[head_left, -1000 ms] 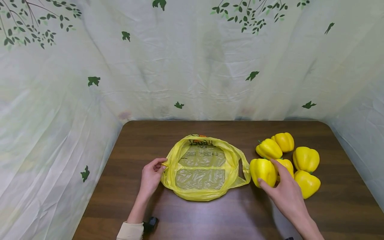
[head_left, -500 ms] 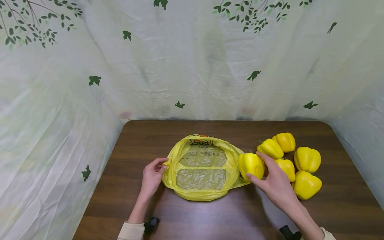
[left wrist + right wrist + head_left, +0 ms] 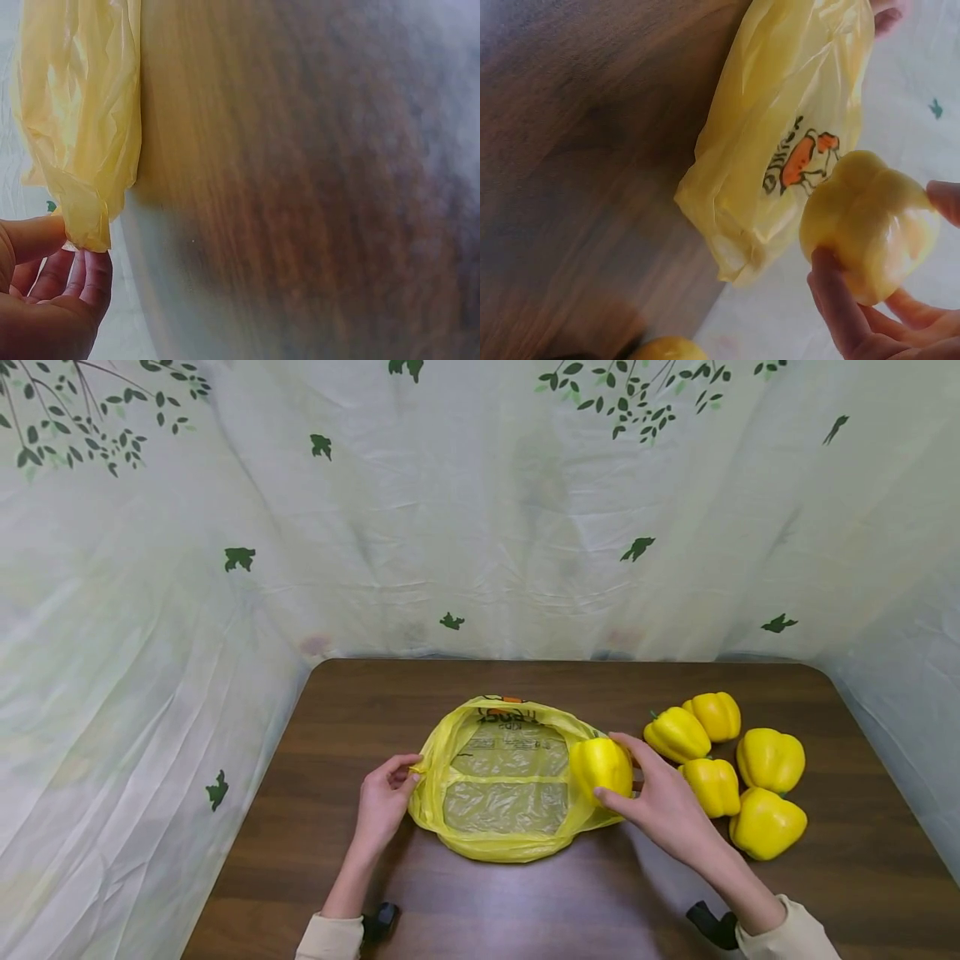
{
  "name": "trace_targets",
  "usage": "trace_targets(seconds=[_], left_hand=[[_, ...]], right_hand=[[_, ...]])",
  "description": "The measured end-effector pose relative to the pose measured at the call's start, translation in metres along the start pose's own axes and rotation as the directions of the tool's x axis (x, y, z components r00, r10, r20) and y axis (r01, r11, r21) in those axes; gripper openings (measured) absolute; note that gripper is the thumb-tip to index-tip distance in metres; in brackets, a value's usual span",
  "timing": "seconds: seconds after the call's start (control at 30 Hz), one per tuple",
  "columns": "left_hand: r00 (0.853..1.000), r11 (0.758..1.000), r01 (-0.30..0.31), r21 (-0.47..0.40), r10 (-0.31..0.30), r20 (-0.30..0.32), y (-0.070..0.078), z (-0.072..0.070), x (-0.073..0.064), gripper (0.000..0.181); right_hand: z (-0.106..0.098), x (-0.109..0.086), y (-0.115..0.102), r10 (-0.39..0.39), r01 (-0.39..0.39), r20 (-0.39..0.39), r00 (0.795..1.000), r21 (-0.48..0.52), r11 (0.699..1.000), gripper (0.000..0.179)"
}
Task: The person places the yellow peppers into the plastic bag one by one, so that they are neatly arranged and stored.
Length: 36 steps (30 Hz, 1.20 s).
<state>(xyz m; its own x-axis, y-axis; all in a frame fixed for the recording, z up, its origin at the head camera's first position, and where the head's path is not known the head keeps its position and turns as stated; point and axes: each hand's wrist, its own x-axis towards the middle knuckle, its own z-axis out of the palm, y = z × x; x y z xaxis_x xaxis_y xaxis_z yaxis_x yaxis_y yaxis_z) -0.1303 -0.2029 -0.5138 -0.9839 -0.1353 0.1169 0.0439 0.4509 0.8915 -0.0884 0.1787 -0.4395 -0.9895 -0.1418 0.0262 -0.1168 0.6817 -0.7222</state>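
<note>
Yellow bell pepper [image 3: 600, 764] gripped over the right side of an open plastic bag [image 3: 506, 848]

Right of centre in the head view, the right hand [image 3: 667, 797] grasps the bell pepper between thumb and fingers. The pepper overlaps the right part of the bag's mouth there; whether the two touch, I cannot tell. In the right wrist view it sits at the right of the frame, fingers below it and a fingertip at its right edge, with the bag's orange-and-black print just to its upper left.

The left hand [image 3: 384, 800], left of centre in the head view, pinches the bag's left edge between thumb and fingers. The left wrist view shows that gathered yellow plastic at its left edge. The bag lies at the middle of the wood-grain table [image 3: 480, 914], mouth wide, dark lettering visible inside its far wall.

At the right of the head frame, five more bell peppers sit close together: a top pepper [image 3: 715, 717], a stemmed pepper [image 3: 677, 732], a mid-right pepper [image 3: 771, 760], an inner pepper [image 3: 710, 787] and a bottom pepper [image 3: 768, 824]. A pale leaf-printed cloth [image 3: 495, 527] fills the upper frame
</note>
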Motion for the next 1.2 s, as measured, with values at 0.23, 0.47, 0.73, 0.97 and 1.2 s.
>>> trace_targets(seconds=[0.23,0.47,0.73,0.97,1.2], left_hand=[[1.000,1.000,0.004,-0.001,-0.004,0.002,0.000,0.000,-0.001,0.024],[1.000,1.000,-0.003,-0.001,0.003,-0.006,0.001,-0.001,-0.001,0.024],[1.000,1.000,-0.004,0.004,0.004,-0.002,0.002,-0.002,-0.001,0.024],[1.000,1.000,-0.010,0.001,0.010,-0.006,0.002,-0.002,-0.001,0.024],[1.000,1.000,-0.019,-0.016,0.018,-0.006,-0.001,-0.002,-0.002,0.024]], right_hand=[[0.007,0.013,-0.004,-0.033,0.030,0.054,0.998,0.053,0.998,0.077],[0.010,0.024,-0.011,-0.081,0.079,0.074,0.994,0.034,0.996,0.077],[0.013,0.035,-0.018,-0.103,0.103,0.110,0.989,0.001,0.995,0.075],[0.016,0.045,-0.026,-0.096,0.098,0.143,0.985,-0.006,0.995,0.075],[0.027,0.055,-0.029,-0.095,0.089,0.156,0.983,0.044,0.995,0.076]])
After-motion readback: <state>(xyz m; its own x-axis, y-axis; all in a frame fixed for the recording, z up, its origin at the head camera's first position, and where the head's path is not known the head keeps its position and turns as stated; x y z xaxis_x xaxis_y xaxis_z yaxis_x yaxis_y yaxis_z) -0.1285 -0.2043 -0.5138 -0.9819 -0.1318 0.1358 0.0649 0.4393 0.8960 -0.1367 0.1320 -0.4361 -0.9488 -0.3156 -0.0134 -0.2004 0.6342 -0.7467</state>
